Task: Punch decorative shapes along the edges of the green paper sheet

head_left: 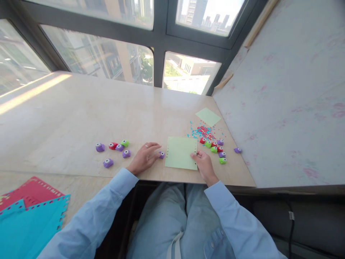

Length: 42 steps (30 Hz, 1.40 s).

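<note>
A pale green sheet of paper (180, 153) lies near the table's front edge, with small punched holes down its left and right sides. My right hand (203, 163) pinches its right edge between thumb and fingers. Just left of the sheet sits a small purple craft punch (161, 155). My left hand (145, 156) is beside that punch, fingers stretched out and apart, its fingertips close to or touching it. Farther left stand more punches, among them a red one (112, 145), a green one (124, 143) and a purple one (108, 163).
Several red, green and purple punches (214, 149) cluster right of the sheet. Behind them are red and blue paper bits (205, 132) and another pale green sheet (208, 117). Blue paper (32, 226) and red paper (35, 189) with punched edges lie front left. A wall (291, 108) bounds the right.
</note>
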Each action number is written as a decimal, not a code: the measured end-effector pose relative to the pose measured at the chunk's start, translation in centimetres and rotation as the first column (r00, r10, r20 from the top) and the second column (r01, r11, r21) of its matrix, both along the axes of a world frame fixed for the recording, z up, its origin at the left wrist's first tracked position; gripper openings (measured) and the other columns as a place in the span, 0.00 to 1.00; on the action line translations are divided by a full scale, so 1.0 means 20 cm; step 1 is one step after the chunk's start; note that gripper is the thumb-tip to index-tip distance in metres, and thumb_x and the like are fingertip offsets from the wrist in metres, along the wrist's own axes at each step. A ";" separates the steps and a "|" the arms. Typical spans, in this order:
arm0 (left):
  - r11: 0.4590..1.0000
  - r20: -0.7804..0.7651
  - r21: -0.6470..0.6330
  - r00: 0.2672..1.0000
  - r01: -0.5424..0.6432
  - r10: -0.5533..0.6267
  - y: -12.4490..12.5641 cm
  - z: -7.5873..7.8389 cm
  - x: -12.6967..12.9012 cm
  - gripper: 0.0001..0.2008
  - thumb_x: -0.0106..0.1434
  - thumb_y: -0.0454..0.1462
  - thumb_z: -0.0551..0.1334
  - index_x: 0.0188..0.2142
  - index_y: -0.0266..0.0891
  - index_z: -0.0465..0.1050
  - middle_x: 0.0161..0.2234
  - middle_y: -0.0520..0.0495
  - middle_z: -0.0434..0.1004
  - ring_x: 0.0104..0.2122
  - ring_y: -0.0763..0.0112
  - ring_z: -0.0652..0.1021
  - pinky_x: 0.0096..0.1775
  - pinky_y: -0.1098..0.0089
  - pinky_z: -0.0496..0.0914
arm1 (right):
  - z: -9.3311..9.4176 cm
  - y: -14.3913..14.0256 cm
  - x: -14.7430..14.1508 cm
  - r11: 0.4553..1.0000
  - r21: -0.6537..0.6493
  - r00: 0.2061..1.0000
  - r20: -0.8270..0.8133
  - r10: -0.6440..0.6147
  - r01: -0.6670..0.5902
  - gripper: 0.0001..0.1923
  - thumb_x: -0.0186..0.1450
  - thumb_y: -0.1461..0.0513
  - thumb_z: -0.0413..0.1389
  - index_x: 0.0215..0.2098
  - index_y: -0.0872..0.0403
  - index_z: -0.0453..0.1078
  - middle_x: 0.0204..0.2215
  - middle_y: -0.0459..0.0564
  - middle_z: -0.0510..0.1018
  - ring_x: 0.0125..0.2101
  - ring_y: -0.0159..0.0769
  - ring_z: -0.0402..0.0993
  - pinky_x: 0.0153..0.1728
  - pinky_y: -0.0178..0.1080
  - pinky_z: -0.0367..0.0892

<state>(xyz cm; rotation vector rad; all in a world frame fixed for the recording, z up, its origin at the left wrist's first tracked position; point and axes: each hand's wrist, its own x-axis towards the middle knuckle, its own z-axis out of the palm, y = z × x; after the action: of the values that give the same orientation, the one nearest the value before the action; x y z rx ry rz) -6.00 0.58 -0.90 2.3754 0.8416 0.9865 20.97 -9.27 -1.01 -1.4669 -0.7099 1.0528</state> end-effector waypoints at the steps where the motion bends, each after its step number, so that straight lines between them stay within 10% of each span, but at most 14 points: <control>1: 0.999 -0.048 0.010 0.998 0.032 -0.031 0.01 -0.02 0.00 0.14 0.67 0.40 0.61 0.50 0.41 0.76 0.48 0.40 0.78 0.48 0.59 0.77 0.50 0.57 0.72 | -0.01 0.01 0.00 1.000 0.004 1.000 0.017 -0.004 0.004 0.17 0.51 0.54 0.67 0.36 0.53 0.75 0.32 0.49 0.84 0.33 0.43 0.80 0.39 0.44 0.74; 42: 0.987 -0.096 -0.161 0.995 -0.002 -0.014 -0.02 0.01 0.02 0.12 0.66 0.43 0.65 0.46 0.43 0.79 0.42 0.44 0.80 0.42 0.62 0.78 0.47 0.59 0.72 | 0.02 0.13 0.00 0.981 -0.028 0.979 0.070 0.194 -0.192 0.15 0.57 0.50 0.64 0.37 0.50 0.77 0.35 0.48 0.84 0.36 0.44 0.79 0.38 0.42 0.74</control>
<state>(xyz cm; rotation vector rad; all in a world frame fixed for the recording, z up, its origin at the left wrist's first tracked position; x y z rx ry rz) -5.65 0.28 -0.63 2.3003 0.9132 0.7754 20.99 -6.68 -0.66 -1.4821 -0.9102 1.1618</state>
